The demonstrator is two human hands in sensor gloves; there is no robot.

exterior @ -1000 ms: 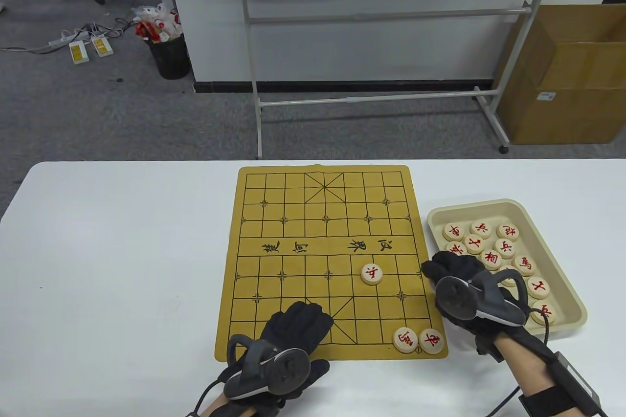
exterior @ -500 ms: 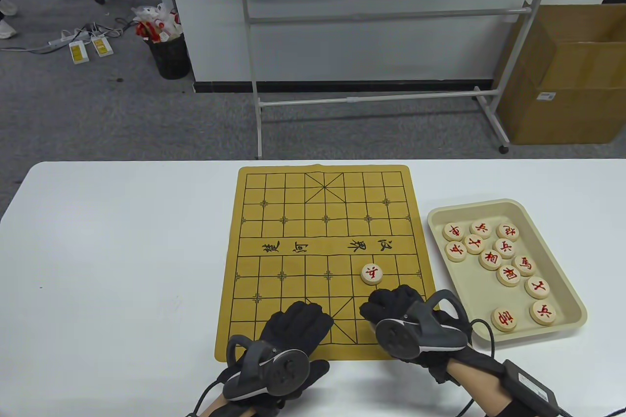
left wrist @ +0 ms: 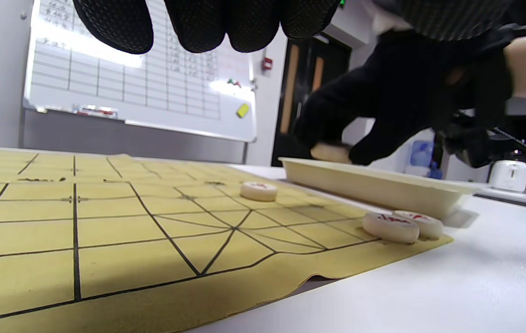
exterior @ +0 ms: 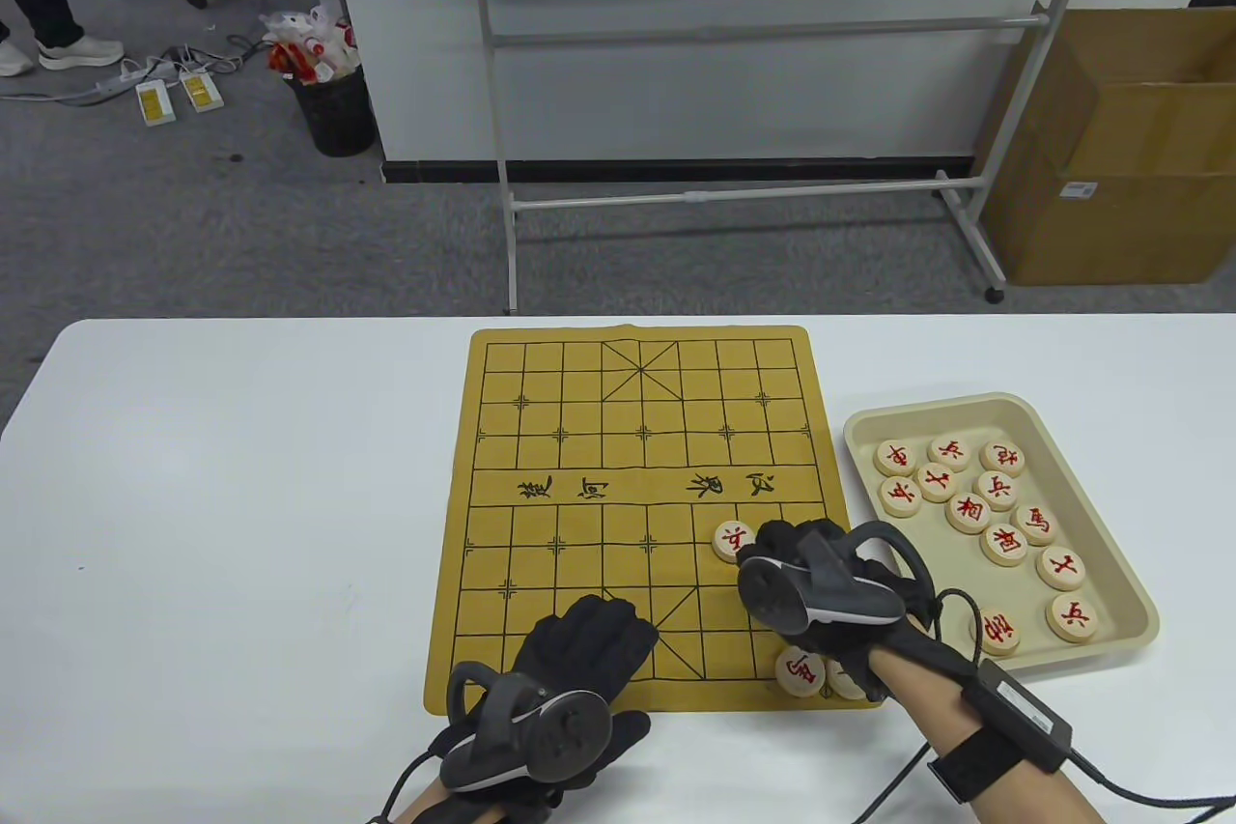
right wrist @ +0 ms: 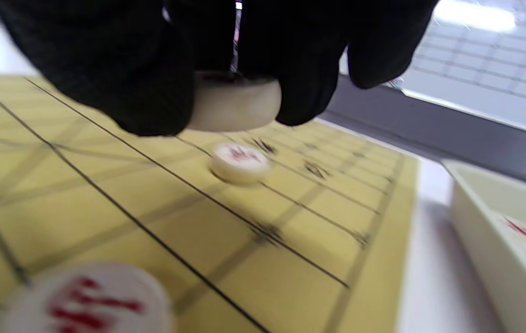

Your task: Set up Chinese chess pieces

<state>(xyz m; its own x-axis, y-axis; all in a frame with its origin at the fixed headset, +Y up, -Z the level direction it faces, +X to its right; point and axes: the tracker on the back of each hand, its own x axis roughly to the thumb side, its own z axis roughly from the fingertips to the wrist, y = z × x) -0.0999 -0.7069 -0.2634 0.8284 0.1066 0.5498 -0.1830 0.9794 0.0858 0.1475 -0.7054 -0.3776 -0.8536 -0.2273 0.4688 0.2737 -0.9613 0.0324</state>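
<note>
The yellow board (exterior: 579, 438) lies on the white table. On it sit a red pawn piece (exterior: 731, 541), a horse piece (exterior: 800, 671) and a partly hidden piece (exterior: 847, 681) at the near right corner. My right hand (exterior: 787, 546) hovers over the board's right side, just right of the pawn. It pinches a pale round piece (right wrist: 232, 104) between thumb and fingers, above the board; its face is hidden. My left hand (exterior: 579, 650) rests on the board's near edge and holds nothing; its fingertips (left wrist: 198, 23) hang free in the left wrist view.
A cream tray (exterior: 1110, 496) with several red-marked pieces stands right of the board; it also shows in the left wrist view (left wrist: 374, 185). Beyond the table stand a whiteboard frame (exterior: 772, 186) and a cardboard box (exterior: 1120, 157).
My right hand left the tray with a piece, crossed over the board's near right corner, and moved up to just right of the pawn. The left hand has not moved.
</note>
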